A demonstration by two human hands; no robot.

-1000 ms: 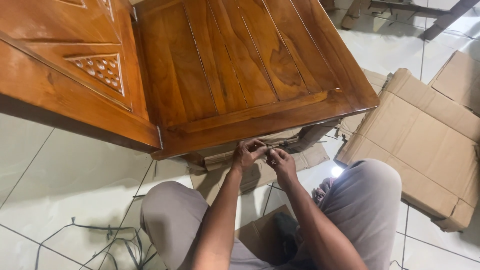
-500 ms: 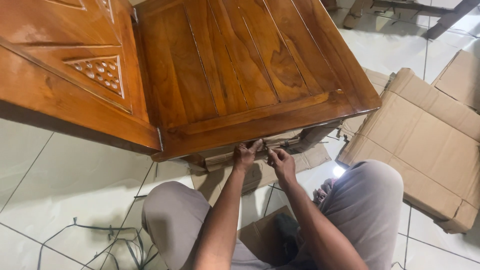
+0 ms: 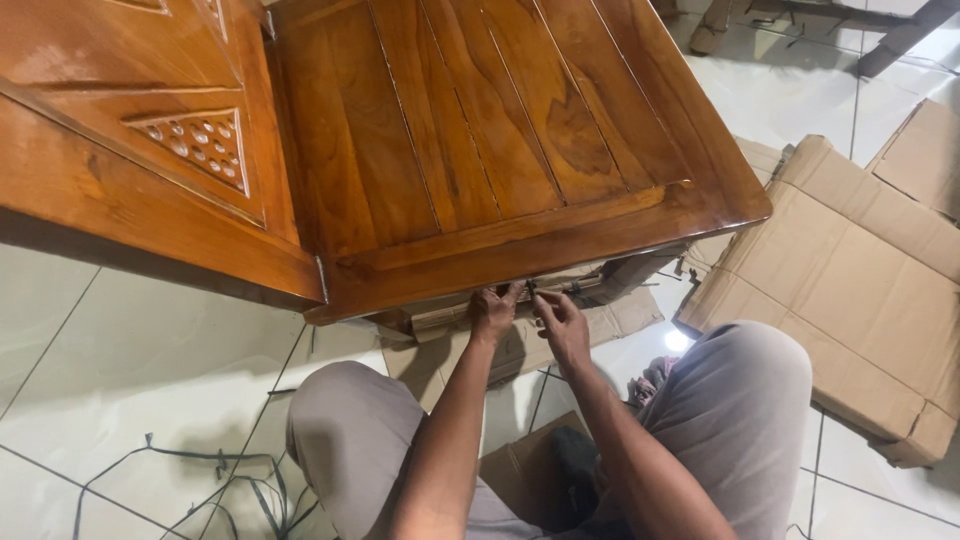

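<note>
Both hands meet under the near edge of the varnished wooden table [image 3: 500,150]: the left hand [image 3: 493,312] curled against the underside, the right hand [image 3: 562,325] pinching a small dark fitting [image 3: 531,290], too small to identify. Cardboard [image 3: 850,300] already lies flattened on the floor [image 3: 120,370]; the underside work appears unfinished.

Bright, even light came from overhead, and the polished wooden panel [image 3: 520,150] threw back a soft sheen along its front edge. A small white glare spot burned on the floor tiles [image 3: 140,370]. Deep shadow pooled under the panel, dimming both hands [image 3: 530,315]. Focus was sharp throughout, with lines bowing slightly near the edges.
</note>
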